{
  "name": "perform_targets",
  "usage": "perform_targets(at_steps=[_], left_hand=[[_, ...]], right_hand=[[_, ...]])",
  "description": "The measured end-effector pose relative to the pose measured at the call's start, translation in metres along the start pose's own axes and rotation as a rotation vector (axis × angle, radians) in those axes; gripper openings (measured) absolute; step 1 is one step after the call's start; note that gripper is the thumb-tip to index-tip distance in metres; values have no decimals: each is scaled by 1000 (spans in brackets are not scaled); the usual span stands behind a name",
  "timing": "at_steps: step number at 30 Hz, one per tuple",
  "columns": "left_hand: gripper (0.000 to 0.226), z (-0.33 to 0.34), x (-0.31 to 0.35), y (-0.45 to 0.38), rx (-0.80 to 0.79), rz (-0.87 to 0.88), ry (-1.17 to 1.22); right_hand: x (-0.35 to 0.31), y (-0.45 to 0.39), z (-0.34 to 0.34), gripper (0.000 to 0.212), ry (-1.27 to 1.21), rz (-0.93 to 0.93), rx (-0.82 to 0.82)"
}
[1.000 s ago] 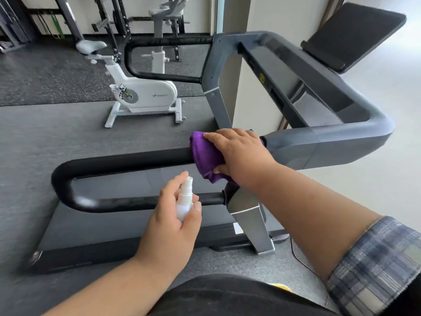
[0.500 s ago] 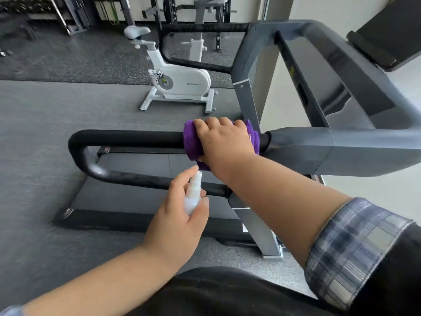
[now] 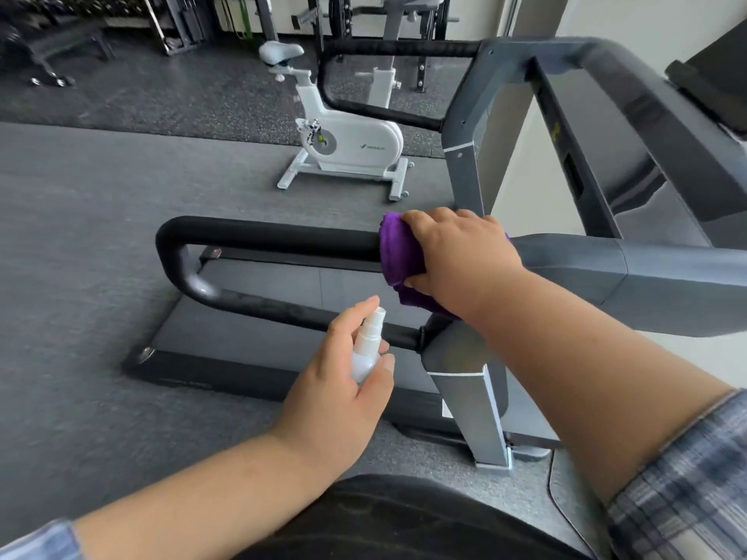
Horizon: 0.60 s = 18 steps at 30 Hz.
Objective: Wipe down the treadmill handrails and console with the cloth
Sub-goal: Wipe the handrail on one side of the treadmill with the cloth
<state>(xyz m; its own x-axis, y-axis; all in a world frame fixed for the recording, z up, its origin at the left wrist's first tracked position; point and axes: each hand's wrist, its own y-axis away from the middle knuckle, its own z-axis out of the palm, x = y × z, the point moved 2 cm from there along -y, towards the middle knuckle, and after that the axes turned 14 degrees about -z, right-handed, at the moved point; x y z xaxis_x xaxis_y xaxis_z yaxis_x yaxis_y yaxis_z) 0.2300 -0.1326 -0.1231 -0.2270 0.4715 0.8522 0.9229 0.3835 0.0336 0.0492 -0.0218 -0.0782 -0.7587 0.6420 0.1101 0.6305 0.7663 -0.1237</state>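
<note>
A purple cloth [image 3: 398, 252] is wrapped over the near black handrail [image 3: 266, 237] of the treadmill, where the rail meets the grey frame. My right hand [image 3: 461, 256] grips the cloth around the rail. My left hand [image 3: 343, 394] holds a small white spray bottle [image 3: 368, 345] upright, just below the rail's lower bar. The far handrail [image 3: 400, 48] and the dark console [image 3: 606, 127] lie beyond, at the upper right.
The treadmill belt deck [image 3: 283, 333] lies below the rail, with a grey upright post [image 3: 469, 414] beside my left hand. A white exercise bike [image 3: 347, 143] stands on the grey floor behind. Weight racks line the back wall. A cable [image 3: 558, 503] runs on the floor at lower right.
The view has swung left and down across the frames. My right hand stays on the cloth at the rail's inner end, and my left hand keeps the bottle below it.
</note>
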Motion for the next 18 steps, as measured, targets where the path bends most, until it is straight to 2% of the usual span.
perform_targets(at_steps=[4, 9, 18], left_hand=[[57, -13, -11, -5, 31, -24, 13], [59, -26, -18, -14, 24, -10, 11], [52, -64, -36, -42, -30, 101, 60]], right_hand=[[-8, -7, 3, 71, 82, -4, 37], [-25, -27, 3, 70, 57, -38, 33], [-90, -76, 6, 90, 77, -31, 20]])
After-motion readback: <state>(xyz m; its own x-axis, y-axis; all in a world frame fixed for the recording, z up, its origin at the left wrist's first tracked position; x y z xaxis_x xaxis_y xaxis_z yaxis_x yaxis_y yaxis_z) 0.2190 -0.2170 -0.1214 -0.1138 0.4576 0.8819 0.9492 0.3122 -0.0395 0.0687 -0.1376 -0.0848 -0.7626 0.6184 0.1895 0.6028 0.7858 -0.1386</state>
